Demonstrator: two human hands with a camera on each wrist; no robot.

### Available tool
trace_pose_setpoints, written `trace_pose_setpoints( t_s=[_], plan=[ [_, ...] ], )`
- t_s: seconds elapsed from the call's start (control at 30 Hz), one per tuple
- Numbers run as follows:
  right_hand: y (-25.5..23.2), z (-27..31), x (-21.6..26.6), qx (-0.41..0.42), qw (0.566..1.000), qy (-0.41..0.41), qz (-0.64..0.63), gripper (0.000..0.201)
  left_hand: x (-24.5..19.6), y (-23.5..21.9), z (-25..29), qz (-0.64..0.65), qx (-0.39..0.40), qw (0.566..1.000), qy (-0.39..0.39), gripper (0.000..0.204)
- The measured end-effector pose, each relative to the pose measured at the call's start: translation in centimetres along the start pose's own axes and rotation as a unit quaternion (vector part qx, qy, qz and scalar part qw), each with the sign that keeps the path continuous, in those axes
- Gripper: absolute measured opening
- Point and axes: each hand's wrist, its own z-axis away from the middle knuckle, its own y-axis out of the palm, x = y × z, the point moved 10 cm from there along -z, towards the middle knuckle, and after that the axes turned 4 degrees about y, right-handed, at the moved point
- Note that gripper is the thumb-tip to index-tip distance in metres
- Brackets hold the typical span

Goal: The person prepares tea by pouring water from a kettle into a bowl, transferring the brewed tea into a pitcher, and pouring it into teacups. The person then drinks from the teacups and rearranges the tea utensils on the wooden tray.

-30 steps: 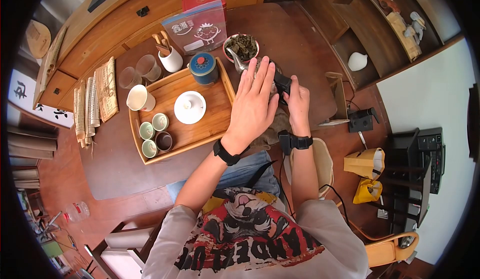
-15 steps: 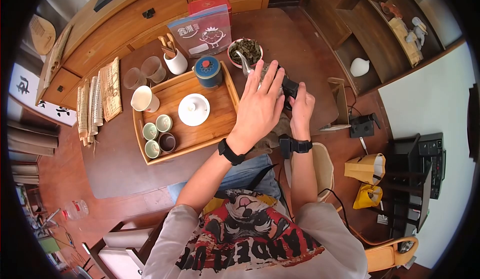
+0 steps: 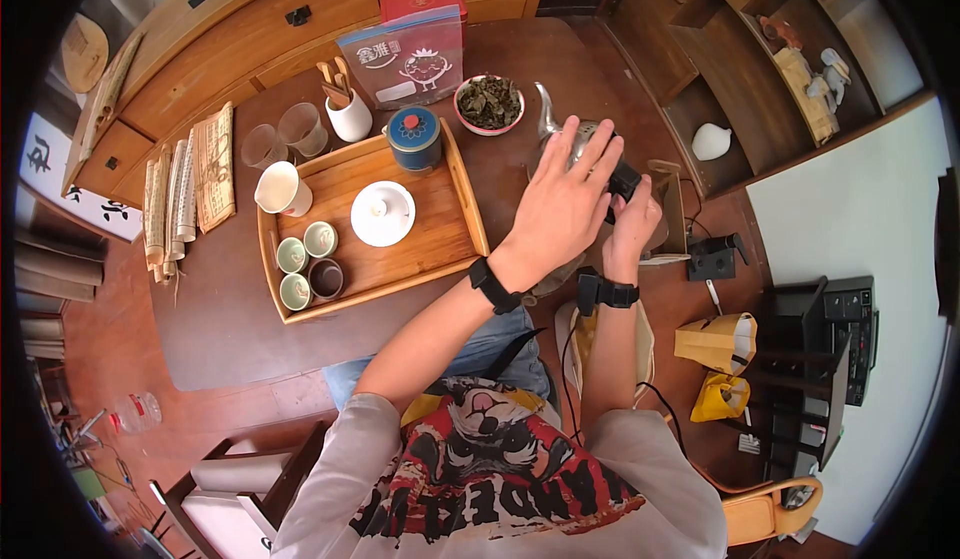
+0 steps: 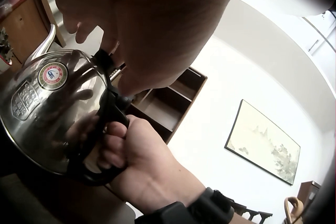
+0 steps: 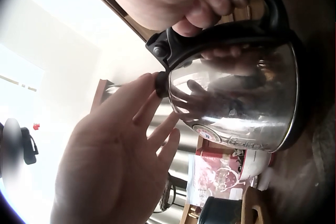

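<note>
A shiny steel kettle point(image 5: 241, 98) with a black handle point(image 4: 97, 153) is by the table's right side. My right hand point(image 3: 635, 224) grips that handle, fingers curled round it in both wrist views. Over the kettle's top lies my left hand point(image 3: 560, 204), fingers straight and slightly spread. In the right wrist view its fingertips are right at the black lid knob point(image 5: 161, 84). The curved spout point(image 3: 545, 109) points away from me, toward the back. Left of it is a bowl of dark tea leaves point(image 3: 489, 105).
A bamboo tray point(image 3: 430, 274) holds a white lidded bowl point(image 3: 383, 213), a blue canister point(image 3: 413, 141), a cream pitcher point(image 3: 283, 190) and several small cups point(image 3: 320, 240). Behind stand a printed zip bag point(image 3: 405, 64) and a white utensil holder point(image 3: 349, 117). Rolled mats point(image 3: 212, 169) lie at left.
Both hands and the kettle have moved right, away from the tray and the tea-leaf bowl. The spout, earlier beside the bowl's rim, now stands apart from it. The right hand keeps its grip.
</note>
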Motion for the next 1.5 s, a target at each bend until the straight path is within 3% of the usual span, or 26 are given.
trace_pose_setpoints(
  t_s=[0.07, 0.5, 1.2, 1.4, 1.47, 1.5],
  plan=[
    [-1.2, 0.0, 1.0, -0.065, 0.998, -0.021, -0.014, 0.052, 0.0, 1.0, -0.3, 0.003, 0.001, 1.0, 0.003, 0.069],
    [-5.1, -1.2, 0.7, -0.085, 0.996, -0.025, 0.008, 0.045, -1.0, 5.2, -1.2, 0.043, 0.029, 0.998, 0.027, 0.078],
    [-4.8, -1.0, 0.7, -0.094, 0.995, -0.015, 0.001, 0.045, -0.7, 5.6, -0.9, 0.061, 0.032, 0.997, 0.018, 0.079],
    [-6.5, -2.2, -0.9, -0.027, 0.999, 0.015, 0.014, 0.039, -1.2, 4.1, -0.1, 0.048, 0.011, 0.999, 0.015, 0.08],
    [-7.5, -1.3, 2.2, -0.037, 0.978, -0.165, 0.124, 0.028, -2.4, 2.1, 1.5, 0.049, 0.031, 0.998, 0.016, 0.078],
    [-8.1, -0.1, 3.6, -0.051, 0.963, -0.198, 0.177, 0.019, -2.9, 1.4, 2.9, 0.051, 0.053, 0.997, 0.019, 0.077]
  ],
)
